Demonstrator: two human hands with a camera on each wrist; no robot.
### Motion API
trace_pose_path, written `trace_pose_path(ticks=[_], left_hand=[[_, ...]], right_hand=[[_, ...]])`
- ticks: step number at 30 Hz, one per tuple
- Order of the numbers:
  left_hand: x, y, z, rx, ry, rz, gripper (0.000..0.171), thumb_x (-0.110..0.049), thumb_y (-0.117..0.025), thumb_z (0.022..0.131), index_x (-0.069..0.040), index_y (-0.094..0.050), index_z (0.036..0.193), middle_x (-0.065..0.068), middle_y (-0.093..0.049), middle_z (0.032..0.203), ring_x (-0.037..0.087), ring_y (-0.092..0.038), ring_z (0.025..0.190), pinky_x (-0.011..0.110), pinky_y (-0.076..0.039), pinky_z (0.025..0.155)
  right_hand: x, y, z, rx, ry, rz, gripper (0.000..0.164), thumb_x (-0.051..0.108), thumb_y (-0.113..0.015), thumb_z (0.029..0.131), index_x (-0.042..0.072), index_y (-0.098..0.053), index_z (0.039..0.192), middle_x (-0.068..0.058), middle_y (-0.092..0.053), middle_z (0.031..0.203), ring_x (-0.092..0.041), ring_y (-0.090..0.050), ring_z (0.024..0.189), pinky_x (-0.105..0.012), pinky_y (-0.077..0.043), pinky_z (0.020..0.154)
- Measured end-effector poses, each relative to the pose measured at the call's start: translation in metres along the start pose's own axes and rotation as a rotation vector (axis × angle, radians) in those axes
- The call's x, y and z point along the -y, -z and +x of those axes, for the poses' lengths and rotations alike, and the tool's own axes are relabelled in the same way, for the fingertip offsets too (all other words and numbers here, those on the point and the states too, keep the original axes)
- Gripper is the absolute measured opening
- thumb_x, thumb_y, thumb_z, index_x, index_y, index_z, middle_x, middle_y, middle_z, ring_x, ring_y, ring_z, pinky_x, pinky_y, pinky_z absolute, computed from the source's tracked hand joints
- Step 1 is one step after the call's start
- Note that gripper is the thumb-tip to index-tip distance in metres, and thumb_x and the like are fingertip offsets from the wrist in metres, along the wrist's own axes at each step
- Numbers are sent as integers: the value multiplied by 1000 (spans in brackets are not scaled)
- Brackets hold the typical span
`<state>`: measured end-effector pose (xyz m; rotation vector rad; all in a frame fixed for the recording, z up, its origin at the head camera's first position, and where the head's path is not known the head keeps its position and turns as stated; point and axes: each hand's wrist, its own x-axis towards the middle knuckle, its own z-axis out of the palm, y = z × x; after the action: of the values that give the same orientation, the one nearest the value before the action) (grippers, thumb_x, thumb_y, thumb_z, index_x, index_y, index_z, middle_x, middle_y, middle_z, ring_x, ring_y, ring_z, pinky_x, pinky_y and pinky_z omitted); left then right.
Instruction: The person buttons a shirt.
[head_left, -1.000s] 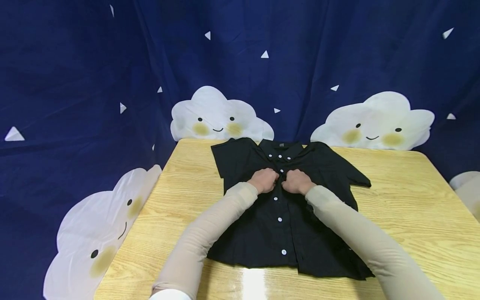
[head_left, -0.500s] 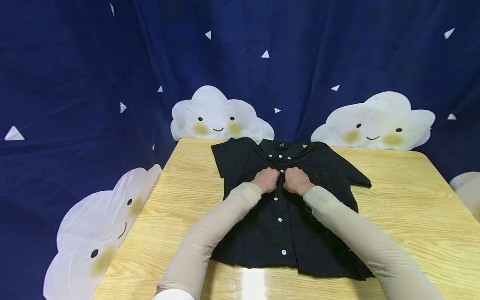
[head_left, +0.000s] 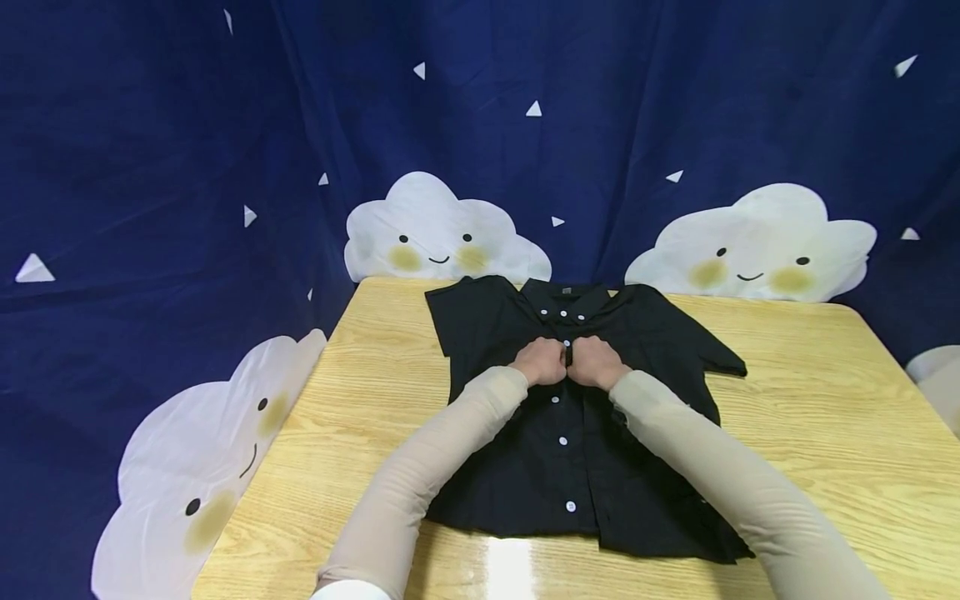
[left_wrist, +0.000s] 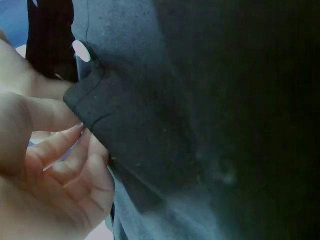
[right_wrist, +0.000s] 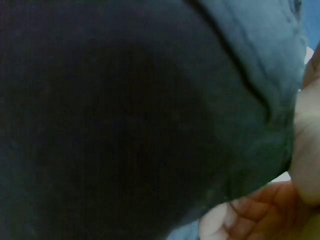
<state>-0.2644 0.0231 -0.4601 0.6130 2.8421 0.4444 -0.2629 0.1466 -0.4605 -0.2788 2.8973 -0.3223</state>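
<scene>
A black short-sleeved button-up shirt (head_left: 510,483) lies front side up, collar away from me, with white buttons down its front. At chest height my left hand (head_left: 542,361) and right hand (head_left: 595,362) meet knuckle to knuckle over the button band. In the left wrist view, the left thumb and fingers pinch the front edge of the shirt just below a white button (left_wrist: 81,50). Curled fingers (right_wrist: 260,212) of the right hand hold the cloth in the right wrist view, which is dark and blurred. The button or buttonhole between the hands is hidden.
The shirt rests on a light wooden table (head_left: 390,367), with bare wood to its left and right. A dark blue curtain (head_left: 480,100) with white triangles and smiling clouds hangs behind and along the left side.
My left hand has shifted slightly right, closing the small gap to the right hand. The right hand stays at about the same spot, and the shirt lies as before.
</scene>
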Motion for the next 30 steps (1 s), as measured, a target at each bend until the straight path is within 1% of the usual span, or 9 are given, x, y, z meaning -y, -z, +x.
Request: trace_pose_path(ticks=[3, 6, 9, 13, 17, 19, 23, 26, 30], left_hand=[[0, 1, 0, -14, 22, -61, 23, -18, -52, 83, -15, -48, 60, -1, -45, 57, 15, -46, 50, 25, -34, 44], [2, 2, 0, -23, 27, -138, 25, -17, -50, 84, -14, -45, 59, -2, -40, 53, 14, -41, 47, 24, -32, 43], [4, 2, 0, -14, 23, -225, 27, -16, -47, 85, -14, -42, 59, -2, -36, 51, 13, -36, 44, 22, -30, 43], [8, 0, 2, 26, 44, -319, 29, -15, -47, 86, -14, -39, 58, -2, -35, 50, 13, -34, 43, 21, -29, 43], [11, 0, 4, 61, 56, -349, 29, -15, -50, 83, -15, -41, 56, -2, -38, 51, 14, -38, 45, 21, -30, 44], [11, 0, 5, 70, 53, -345, 27, -15, -52, 82, -15, -43, 56, -2, -40, 52, 14, -40, 46, 21, -31, 44], [12, 0, 6, 72, 54, -333, 25, -16, -53, 81, -16, -45, 57, -3, -42, 54, 14, -42, 48, 21, -31, 45], [13, 0, 6, 73, 59, -339, 26, -16, -53, 80, -16, -45, 56, -3, -42, 53, 14, -42, 48, 21, -31, 45], [13, -2, 6, 89, 58, -387, 25, -15, -55, 80, -15, -49, 56, -4, -47, 55, 13, -44, 50, 20, -33, 47]], right_hand=[[0, 2, 1, 2, -9, -18, 13, 9, -57, 75, 3, -56, 64, -10, -52, 64, -24, -52, 55, -32, -40, 47], [0, 3, 2, -4, -41, -13, 12, 9, -56, 76, 2, -57, 66, -12, -53, 67, -25, -53, 57, -33, -41, 47], [-1, 3, 2, -9, -77, 14, 16, 12, -52, 79, 2, -59, 69, -13, -54, 71, -26, -53, 59, -34, -41, 48], [-3, 3, 1, -15, -78, 41, 25, 19, -50, 85, 0, -61, 72, -15, -56, 75, -26, -53, 60, -34, -41, 50], [-5, 2, 0, -14, -49, 71, 25, 19, -56, 83, 3, -60, 64, -10, -56, 66, -23, -54, 60, -33, -41, 52], [-7, 2, 0, -5, -27, 93, 25, 15, -59, 80, 7, -57, 57, -6, -53, 58, -22, -53, 57, -31, -40, 51], [-7, 4, -2, 1, -10, 133, 23, 9, -61, 73, 11, -51, 52, -2, -45, 52, -20, -48, 53, -28, -36, 47], [-7, 7, -4, 18, -29, 166, 23, 10, -63, 72, 10, -52, 52, -2, -46, 51, -19, -48, 50, -27, -37, 45], [-8, 7, -8, 56, -80, 213, 27, 19, -65, 76, 9, -56, 52, -4, -52, 49, -17, -53, 45, -28, -40, 43]])
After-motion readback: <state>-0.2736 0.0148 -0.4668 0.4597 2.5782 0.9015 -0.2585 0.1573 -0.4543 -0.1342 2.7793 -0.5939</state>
